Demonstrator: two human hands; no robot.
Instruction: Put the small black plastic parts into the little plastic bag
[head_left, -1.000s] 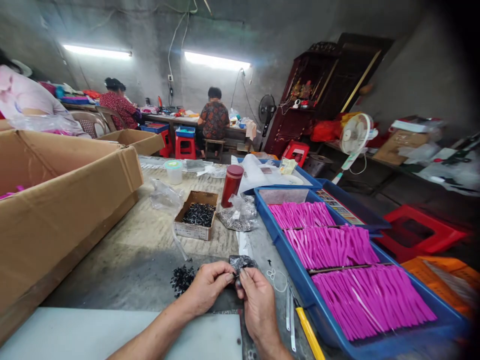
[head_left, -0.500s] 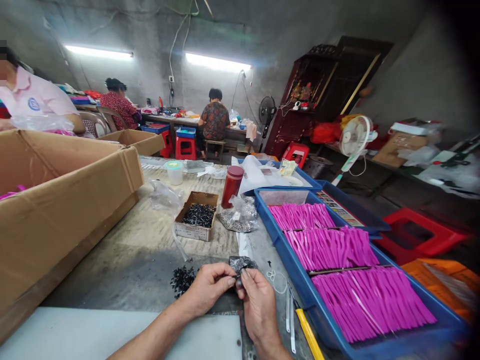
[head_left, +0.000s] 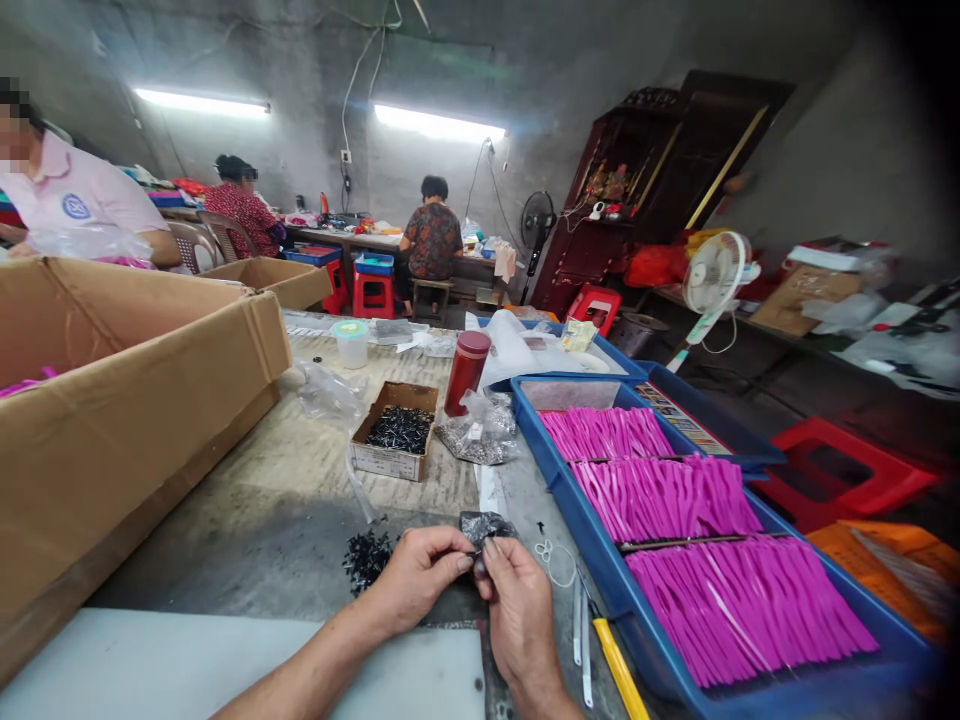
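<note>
My left hand [head_left: 416,577] and my right hand [head_left: 514,600] meet fingertip to fingertip low in the middle, both pinched on a small dark part [head_left: 475,555] between them. Just left of my left hand lies a heap of small black parts [head_left: 365,555]. A crumpled dark plastic bag [head_left: 485,524] sits right behind my fingertips. To the right of my right hand lie small white loops [head_left: 545,552], metal tweezers [head_left: 579,632] and a yellow-handled tool [head_left: 616,666].
A blue tray [head_left: 570,500] with rows of magenta strips [head_left: 664,493] fills the right. A large cardboard box [head_left: 127,400] stands left. A small box of black parts [head_left: 396,430], a bag of metal bits [head_left: 476,435] and a red flask [head_left: 466,372] sit behind. Other people work further off.
My hands stay pinched together in the same place; only the fingertips shift slightly. The person at far left has leaned further into view.
</note>
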